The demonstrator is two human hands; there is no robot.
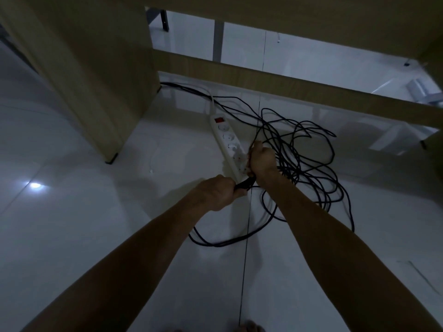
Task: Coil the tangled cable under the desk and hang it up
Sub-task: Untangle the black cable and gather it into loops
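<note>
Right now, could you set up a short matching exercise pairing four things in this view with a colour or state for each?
Things:
1. black cable
2. power strip
3. left hand
4. switch on the strip

Colour or state:
A. red
B. white, lying flat on the floor
C. grips a gathered bundle of cable
D. sprawled in loose tangled loops on the floor

Pairs: 1-D, 2-B, 3-C, 4-A
</note>
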